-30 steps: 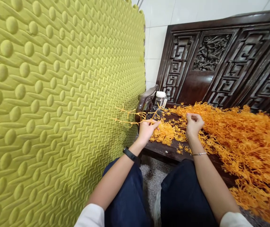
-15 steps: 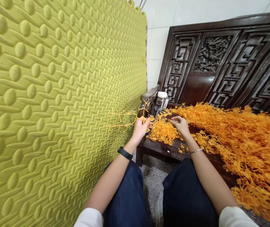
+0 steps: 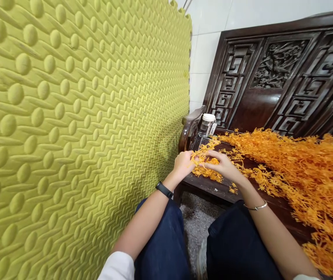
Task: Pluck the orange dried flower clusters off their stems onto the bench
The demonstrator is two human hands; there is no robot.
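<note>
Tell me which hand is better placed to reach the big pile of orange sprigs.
Right, I'd judge: the right hand is nearer the big pile, its thumb and fingers apart. The left hand is farther off, near the armrest, and appears to hold an orange sprig.

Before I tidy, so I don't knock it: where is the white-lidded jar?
In the head view, the white-lidded jar stands right of centre, just right of the armrest, beyond the left hand.

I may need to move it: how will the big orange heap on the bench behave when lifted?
The orange heap would probably feel light for its bulk, being loose, thin-stemmed sprays. It might come up in tangles, since its branches overlap. Small bits may drop, as loose pieces lie on the bench.
</note>
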